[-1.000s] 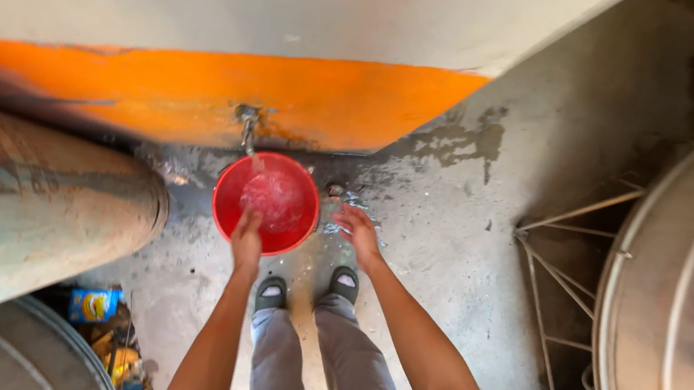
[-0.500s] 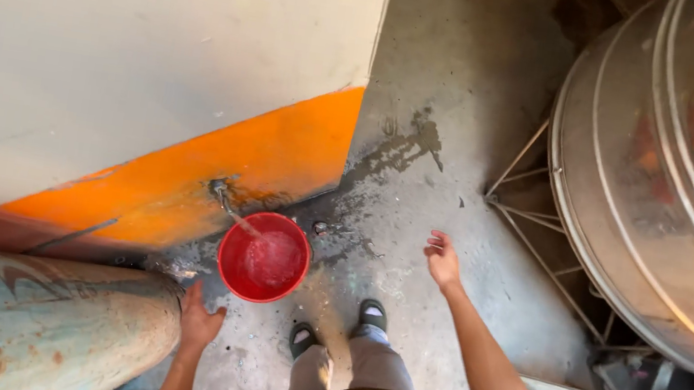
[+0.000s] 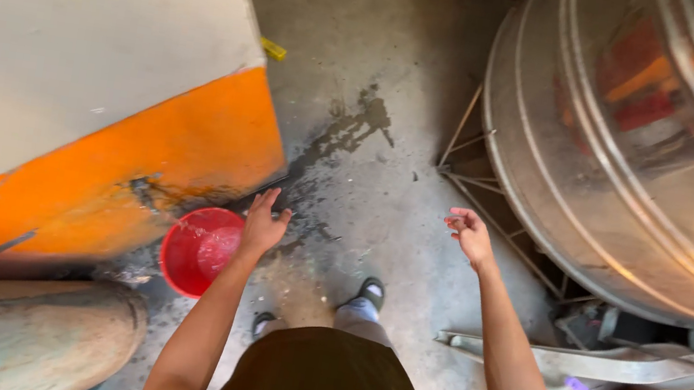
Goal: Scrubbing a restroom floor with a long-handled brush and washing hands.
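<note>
Head view | left hand (image 3: 262, 226) open, holds nothing, just beside round red plastic bucket (image 3: 198, 250) at 8 o'clock on wet grey floor (image 3: 387, 173) | right hand (image 3: 469, 235) loosely open, empty, at 3 o'clock

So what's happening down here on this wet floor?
A person stands on wet concrete, both hands empty. The left hand hangs open just beside a red bucket of water set against an orange and cream tank. The right hand is raised in the air, fingers loosely curled, near a big steel drum.
</note>
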